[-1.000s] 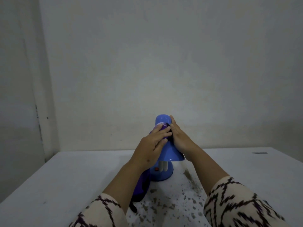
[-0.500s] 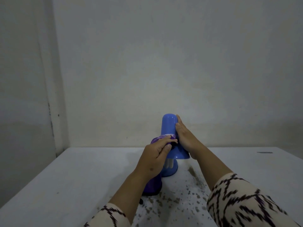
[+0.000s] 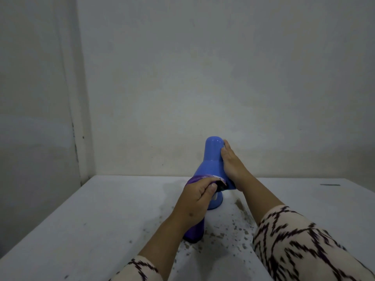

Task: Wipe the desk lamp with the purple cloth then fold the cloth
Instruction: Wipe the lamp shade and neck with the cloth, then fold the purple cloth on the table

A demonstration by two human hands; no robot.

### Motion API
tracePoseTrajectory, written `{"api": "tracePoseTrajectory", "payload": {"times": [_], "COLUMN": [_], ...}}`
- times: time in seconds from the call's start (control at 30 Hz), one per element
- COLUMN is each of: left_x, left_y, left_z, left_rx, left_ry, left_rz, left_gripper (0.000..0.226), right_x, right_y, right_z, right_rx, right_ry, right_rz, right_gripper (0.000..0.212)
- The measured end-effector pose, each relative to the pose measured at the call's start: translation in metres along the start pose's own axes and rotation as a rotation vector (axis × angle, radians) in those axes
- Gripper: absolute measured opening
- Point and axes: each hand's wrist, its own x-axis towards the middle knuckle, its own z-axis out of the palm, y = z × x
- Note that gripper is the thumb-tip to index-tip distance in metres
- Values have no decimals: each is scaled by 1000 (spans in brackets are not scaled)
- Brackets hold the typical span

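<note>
Head view, lower centre: the left hand [image 3: 194, 201] pinches the soft purple cloth [image 3: 195, 230] against the blue desk lamp [image 3: 211, 165], probably light and slippery, which the right hand [image 3: 231, 165] steadies with straight fingers at its neck.

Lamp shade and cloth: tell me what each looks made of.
Lamp shade: smooth, glossy blue, with a soft highlight on its rounded top; probably painted metal or plastic, can't tell which. Purple cloth: soft fabric, matte, bunched under the left hand and hanging limp below it.
</note>
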Motion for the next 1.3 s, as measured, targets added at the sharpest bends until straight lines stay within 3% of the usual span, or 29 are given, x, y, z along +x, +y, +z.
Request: {"api": "tracePoseTrajectory", "payload": {"times": [0.33, 0.7, 0.97, 1.03, 1.17, 1.3], "left_x": [-22, -22, -3, 4, 15, 30], "left_y": [13, 32, 50, 59, 73, 83], "left_z": [11, 40, 54, 62, 81, 90], "left_rx": [-97, -240, -389, -449, -535, -593], "left_ry": [-11, 69, 138, 150, 160, 213], "left_rz": [-75, -195, -224, -234, -246, -259], "left_gripper": [28, 26, 27, 25, 25, 25], "right_x": [-14, -44, -71, -78, -89, -100], "right_y": [6, 13, 7, 7, 6, 8], "right_z": [-9, -33, -66, -75, -96, -121], "right_rx": [-54, -21, 25, 70, 234, 260], "right_ry": [139, 89, -9, -38, -163, -309], "right_rz": [65, 94, 25, 2, 73, 104], "right_gripper": [54, 53, 16, 25, 68, 77]}}
